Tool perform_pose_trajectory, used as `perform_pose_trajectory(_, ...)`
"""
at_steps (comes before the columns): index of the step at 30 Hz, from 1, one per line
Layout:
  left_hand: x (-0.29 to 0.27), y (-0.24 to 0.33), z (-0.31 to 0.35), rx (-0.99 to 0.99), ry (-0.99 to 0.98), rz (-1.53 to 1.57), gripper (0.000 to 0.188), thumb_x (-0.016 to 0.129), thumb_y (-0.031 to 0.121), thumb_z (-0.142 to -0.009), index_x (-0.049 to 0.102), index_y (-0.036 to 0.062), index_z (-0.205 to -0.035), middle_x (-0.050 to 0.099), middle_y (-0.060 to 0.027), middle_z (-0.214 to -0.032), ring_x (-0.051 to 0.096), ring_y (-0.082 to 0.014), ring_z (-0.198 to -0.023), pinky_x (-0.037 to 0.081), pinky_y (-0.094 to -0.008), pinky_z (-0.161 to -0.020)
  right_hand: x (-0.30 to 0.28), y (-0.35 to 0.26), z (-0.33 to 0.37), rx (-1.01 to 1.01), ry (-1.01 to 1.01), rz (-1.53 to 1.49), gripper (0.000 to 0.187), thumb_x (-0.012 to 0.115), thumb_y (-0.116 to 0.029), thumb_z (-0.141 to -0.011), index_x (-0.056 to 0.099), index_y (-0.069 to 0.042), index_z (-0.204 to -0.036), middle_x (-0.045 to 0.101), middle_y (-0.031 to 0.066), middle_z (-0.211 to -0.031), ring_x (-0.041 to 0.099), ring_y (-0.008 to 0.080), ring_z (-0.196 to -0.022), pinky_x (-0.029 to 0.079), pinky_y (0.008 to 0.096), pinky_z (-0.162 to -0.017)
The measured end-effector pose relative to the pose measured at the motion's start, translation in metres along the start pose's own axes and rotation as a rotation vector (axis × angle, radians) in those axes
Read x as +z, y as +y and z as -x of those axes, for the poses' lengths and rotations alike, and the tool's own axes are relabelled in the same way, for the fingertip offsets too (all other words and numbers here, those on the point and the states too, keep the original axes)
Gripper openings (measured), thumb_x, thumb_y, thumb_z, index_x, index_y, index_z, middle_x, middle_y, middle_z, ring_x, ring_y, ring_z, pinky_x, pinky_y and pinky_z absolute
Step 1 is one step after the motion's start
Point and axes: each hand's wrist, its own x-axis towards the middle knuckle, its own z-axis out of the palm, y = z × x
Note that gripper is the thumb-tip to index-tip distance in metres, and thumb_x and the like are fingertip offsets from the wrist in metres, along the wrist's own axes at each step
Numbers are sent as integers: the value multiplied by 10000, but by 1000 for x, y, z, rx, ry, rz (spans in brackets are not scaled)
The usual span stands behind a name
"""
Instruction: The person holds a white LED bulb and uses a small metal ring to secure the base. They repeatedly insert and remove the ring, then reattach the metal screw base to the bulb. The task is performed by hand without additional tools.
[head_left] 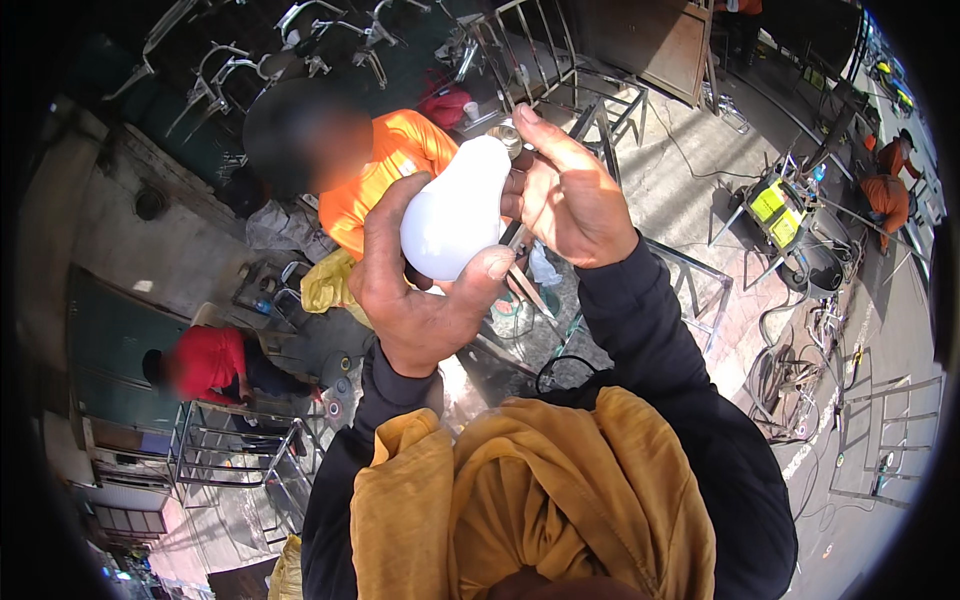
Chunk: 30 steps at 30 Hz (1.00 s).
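Note:
A white light bulb (455,215) is held up in front of me, tilted with its metal screw base toward the upper right. My left hand (410,300) wraps round the wide globe, thumb on its lower right side and fingers going behind it. At the other end, my right hand (575,195) has its thumb beside the metal base (508,138) and its fingers curled in under the neck. Part of the right fingers is hidden behind the bulb.
Just beyond the bulb is a person in an orange shirt (410,140); another in red (210,362) works at the left. Metal frames (525,50) stand around. A yellow-green machine (780,212) with cables sits at the right. A yellow sack (328,282) lies left of my hands.

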Motion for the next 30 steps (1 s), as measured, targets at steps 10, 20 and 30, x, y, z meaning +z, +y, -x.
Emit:
perform_pose_trajectory(10, -6, 9, -1, 28, -14, -71, 726, 859, 347, -738, 526, -93, -1210, 700, -160, -896, 710, -203, -810, 559, -289, -714, 10, 4, 0, -22, -18, 11, 218, 580, -264, -992, 572, -91, -1125, 649, 69, -1076, 650, 212, -976, 550, 396, -810)
perform_pose_trajectory(20, -9, 9, 2, 45, -1, -140, 747, 864, 372, -734, 525, -89, -1215, 695, -162, -908, 712, -209, -816, 563, -293, -708, 18, 4, 3, -53, -11, 36, 196, 588, -236, -988, 566, -88, -1116, 625, 51, -1070, 644, 209, -995, 554, 418, -817)
perform_pose_trajectory(30, 47, -24, 58, 19, 180, 177, 805, 811, 296, -818, 299, -66, -1323, 484, -201, -1213, 588, -245, -1074, 497, -353, -901, 40, 25, 7, -194, 276, 255, 319, 481, -348, -1033, 452, -57, -1159, 681, 235, -919, 710, 286, -811, 586, 351, -697)
